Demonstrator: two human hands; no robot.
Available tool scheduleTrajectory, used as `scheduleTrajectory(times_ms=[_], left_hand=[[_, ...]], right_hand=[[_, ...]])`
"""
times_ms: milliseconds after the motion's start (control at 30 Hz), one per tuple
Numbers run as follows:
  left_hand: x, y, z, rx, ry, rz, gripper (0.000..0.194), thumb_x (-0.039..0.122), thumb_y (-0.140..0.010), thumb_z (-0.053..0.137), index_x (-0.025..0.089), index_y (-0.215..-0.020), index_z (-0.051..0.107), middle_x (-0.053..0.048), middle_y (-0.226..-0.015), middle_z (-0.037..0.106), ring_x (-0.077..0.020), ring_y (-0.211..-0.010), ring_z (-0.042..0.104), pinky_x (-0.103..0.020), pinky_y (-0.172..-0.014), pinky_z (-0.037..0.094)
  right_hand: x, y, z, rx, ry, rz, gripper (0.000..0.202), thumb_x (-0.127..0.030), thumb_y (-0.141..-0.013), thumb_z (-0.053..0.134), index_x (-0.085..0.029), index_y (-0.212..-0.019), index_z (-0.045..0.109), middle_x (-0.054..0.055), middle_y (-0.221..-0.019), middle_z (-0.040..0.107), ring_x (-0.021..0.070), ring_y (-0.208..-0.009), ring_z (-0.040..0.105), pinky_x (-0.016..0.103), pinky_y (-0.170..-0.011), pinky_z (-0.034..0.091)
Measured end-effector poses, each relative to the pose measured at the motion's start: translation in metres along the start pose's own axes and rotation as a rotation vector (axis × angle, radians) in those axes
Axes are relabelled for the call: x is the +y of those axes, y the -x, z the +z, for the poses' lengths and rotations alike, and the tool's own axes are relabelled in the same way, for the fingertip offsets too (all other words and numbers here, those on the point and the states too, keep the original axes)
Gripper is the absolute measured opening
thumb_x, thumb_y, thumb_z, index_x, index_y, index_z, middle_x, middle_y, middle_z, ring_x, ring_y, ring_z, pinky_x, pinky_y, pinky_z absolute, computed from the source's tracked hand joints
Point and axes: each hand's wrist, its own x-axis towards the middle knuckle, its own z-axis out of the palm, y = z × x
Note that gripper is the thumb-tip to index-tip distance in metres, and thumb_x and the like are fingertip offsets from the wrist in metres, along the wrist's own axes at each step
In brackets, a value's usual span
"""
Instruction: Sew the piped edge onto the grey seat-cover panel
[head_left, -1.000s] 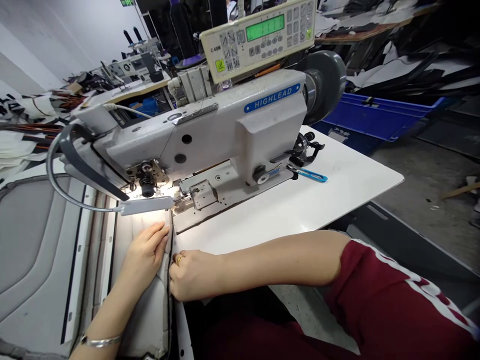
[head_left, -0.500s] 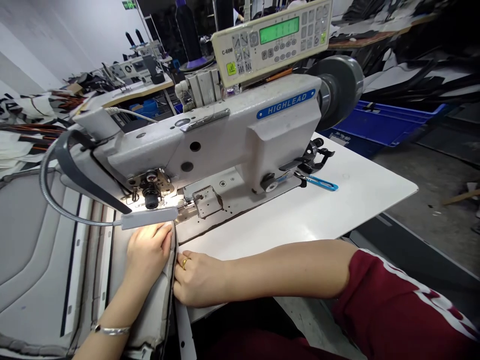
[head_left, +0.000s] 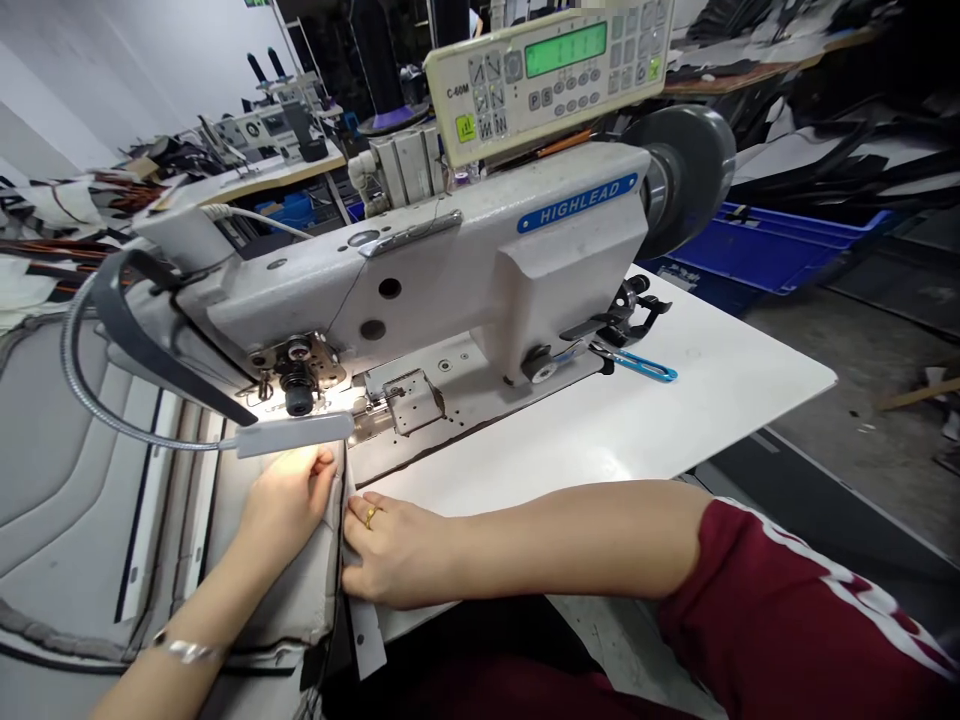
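Both hands, left hand and right hand, slightly nearer the needle.

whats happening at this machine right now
A person sits at a Highlead sewing machine and guides a grey padded panel toward the needle area. The left hand lies flat on the panel just under the small lamp. The right hand, with a ring on it, presses the panel's dark edge beside the left one, resting on the white table. Neither hand grips anything; both press flat.
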Motion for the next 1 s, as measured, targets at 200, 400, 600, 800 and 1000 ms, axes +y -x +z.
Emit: scheduleTrajectory(times_ms=[200,400,600,800,1000], left_hand=[[0.01,0.055,-0.009,0.079,0.131,0.1,0.023,0.031,-0.098,0.044,0.022,-0.112,0.06,-0.01,-0.125,0.068,-0.0265,-0.115,0.064,-0.046,-0.102,0.048],[0.016,0.053,0.002,0.128,0.077,0.049,0.021,0.032,-0.098,0.046,0.021,-0.103,0.064,-0.011,-0.122,0.069,-0.0294,-0.114,0.065,-0.053,-0.101,0.048],[0.019,0.037,0.004,0.177,0.047,0.017,0.02,0.03,-0.096,0.048,0.02,-0.094,0.065,-0.011,-0.119,0.071,-0.0299,-0.113,0.066,-0.05,-0.099,0.047],[0.018,0.023,0.005,0.206,-0.002,0.022,0.017,0.026,-0.094,0.051,0.019,-0.091,0.066,-0.011,-0.117,0.071,-0.0275,-0.111,0.066,-0.046,-0.1,0.045],[0.014,0.008,0.003,0.218,-0.085,0.044,0.022,0.026,-0.093,0.052,0.019,-0.077,0.065,-0.006,-0.087,0.071,-0.0241,-0.084,0.065,-0.037,-0.077,0.047]], right_hand=[[-0.017,-0.001,0.0,0.103,-0.028,-0.12,0.019,-0.011,-0.079,0.05,-0.017,-0.062,0.056,0.008,-0.061,0.057,0.0221,-0.056,0.059,0.034,-0.057,0.048],[-0.019,-0.001,-0.003,0.097,-0.028,-0.144,0.021,-0.009,-0.077,0.049,-0.016,-0.058,0.054,0.006,-0.057,0.054,0.0195,-0.052,0.057,0.032,-0.054,0.048],[-0.013,-0.001,-0.003,0.114,-0.02,-0.113,0.02,-0.009,-0.076,0.052,-0.015,-0.058,0.053,0.006,-0.058,0.053,0.0185,-0.052,0.055,0.031,-0.051,0.045],[-0.013,-0.001,-0.002,0.222,-0.007,-0.077,0.02,-0.008,-0.07,0.051,-0.017,-0.053,0.046,0.002,-0.054,0.045,0.0158,-0.047,0.048,0.028,-0.047,0.04],[-0.012,-0.001,-0.002,0.231,-0.031,-0.043,0.021,-0.008,-0.069,0.051,-0.017,-0.053,0.041,0.001,-0.057,0.043,0.0143,-0.045,0.045,0.026,-0.043,0.036]])
